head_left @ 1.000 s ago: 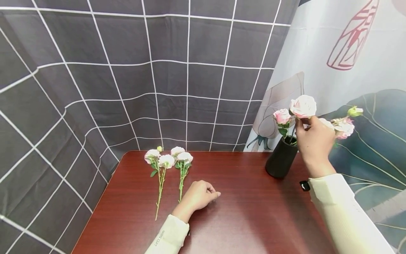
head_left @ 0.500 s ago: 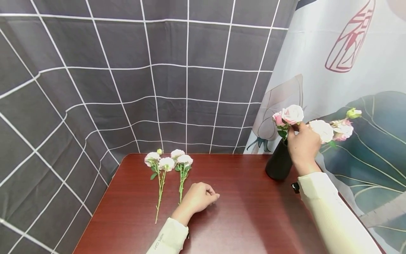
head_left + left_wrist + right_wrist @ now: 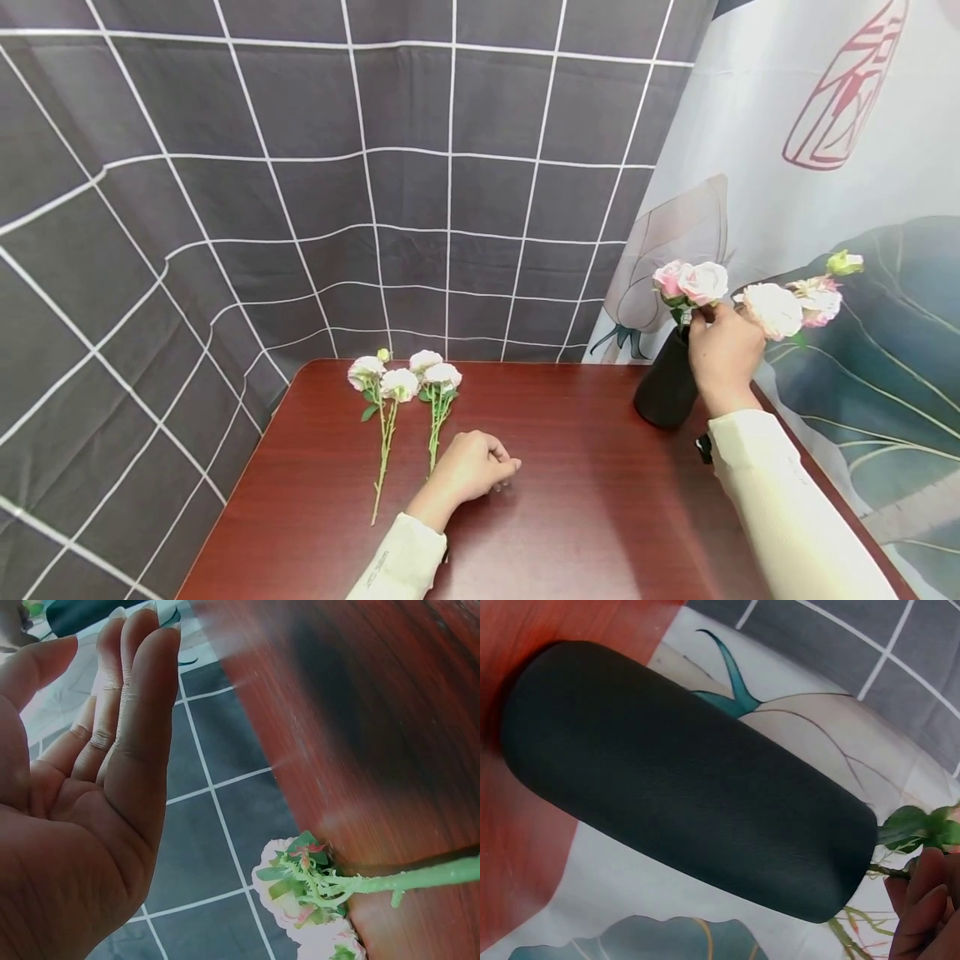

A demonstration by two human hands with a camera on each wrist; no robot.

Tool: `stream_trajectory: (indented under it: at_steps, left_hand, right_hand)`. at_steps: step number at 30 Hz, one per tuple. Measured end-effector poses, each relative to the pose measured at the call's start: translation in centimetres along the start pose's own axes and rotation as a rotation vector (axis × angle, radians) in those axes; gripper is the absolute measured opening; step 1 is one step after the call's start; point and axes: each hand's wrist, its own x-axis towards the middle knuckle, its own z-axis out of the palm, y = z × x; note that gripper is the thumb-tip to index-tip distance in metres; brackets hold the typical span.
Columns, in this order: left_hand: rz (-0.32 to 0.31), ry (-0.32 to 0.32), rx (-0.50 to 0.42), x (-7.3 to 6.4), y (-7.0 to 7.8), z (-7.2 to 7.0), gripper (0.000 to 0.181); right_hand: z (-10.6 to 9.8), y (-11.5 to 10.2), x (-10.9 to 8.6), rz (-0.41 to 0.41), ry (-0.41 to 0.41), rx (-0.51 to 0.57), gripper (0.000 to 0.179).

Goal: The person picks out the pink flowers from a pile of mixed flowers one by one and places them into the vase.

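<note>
- Two sprays of pale flowers (image 3: 399, 384) lie on the red-brown table (image 3: 570, 467).
- Left hand (image 3: 468, 463), near their stems, holds nothing: fingers close together, thumb apart.
- Black vase (image 3: 666, 383) stands on the table, a pale pink rose (image 3: 705, 283) above its mouth.
- Right hand (image 3: 726, 346) pinches the rose stem just above the vase.
- More blooms (image 3: 772, 311) spread to its right.

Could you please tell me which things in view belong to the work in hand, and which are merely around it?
Part of the work:
black vase
pale pink rose, held by the right hand near the vase's mouth
other blooms beside that hand
loose flowers, probably for the vase

Merely around it:
dark grid cloth
light printed cloth
red-brown table, just support
</note>
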Motion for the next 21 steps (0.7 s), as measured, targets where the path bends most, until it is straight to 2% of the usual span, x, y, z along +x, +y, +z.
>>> stream_trajectory:
  at_steps: [9, 18, 21]
  left_hand:
    - [-0.045, -0.007, -0.031, -0.1, -0.2, -0.2, 0.027]
    - [-0.048, -0.013, -0.032, -0.3, -0.1, -0.2, 0.027]
    - [-0.053, -0.005, -0.006, -0.4, -0.1, -0.5, 0.028]
  right_hand:
    - [0.3, 1.1, -0.2, 0.074, -0.101, -0.061, 0.027]
    - [0.7, 1.9, -0.3, 0.075, -0.142, -0.117, 0.033]
    - [0.8, 1.9, -0.3, 0.063, -0.144, -0.126, 0.033]
